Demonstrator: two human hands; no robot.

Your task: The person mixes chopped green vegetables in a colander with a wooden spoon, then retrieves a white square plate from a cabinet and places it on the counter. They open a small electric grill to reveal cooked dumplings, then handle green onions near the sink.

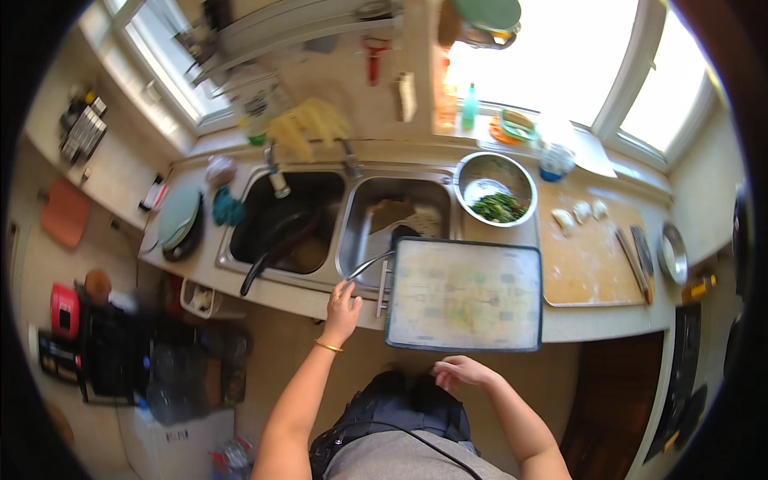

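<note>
My left hand [343, 311], with a gold bangle at the wrist, is at the end of the metal handle of a black-headed cooking utensil [371, 262]. The utensil's head lies at the right sink basin; whether my fingers close on the handle is unclear. A rectangular white board or tray [463, 294] with a dark rim and faint printed pattern extends past the counter's front edge. Just below that edge, near my body, my right hand [462, 372] is loosely curled with nothing visible in it. A steel bowl [531, 189] of chopped greens [499, 207] stands behind the board.
A black-handled pan [282, 231] sits in the left basin [237, 231]. On the right, a floured wooden board [591, 264] carries dumplings [582, 212] and a rolling pin [631, 264]. Beyond it stands a metal bowl [673, 255]. Rubber gloves [312, 123] hang behind the sink.
</note>
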